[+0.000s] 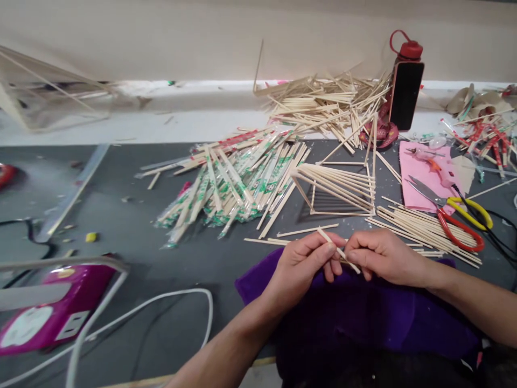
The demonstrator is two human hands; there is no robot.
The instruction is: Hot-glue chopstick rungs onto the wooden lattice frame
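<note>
Wooden stick (341,253): slanted between both hands, above purple cloth (383,312), near side of grey tabletop (169,275). Left hand (309,258): thumb and fingers pinched on stick. Right hand (388,256): fingertips closed on stick, toward lower end. Tabletop: stick frame (343,180) beyond hands; wrapped sticks (246,183) left of frame; scissors (440,203) at right. Rear: upright phone (406,94) before red-capped bottle (411,49); pale wall (161,43). Stick appearance: thin, straight, pale, ends exposed.

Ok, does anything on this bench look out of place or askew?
Mildly: the scissors lie with their blades over the pink sheet and one handle across the loose sticks, an untidy overlap. At the back, one thin stick juts up beside the jumbled pile. No spill or clear damage stands out.
</note>
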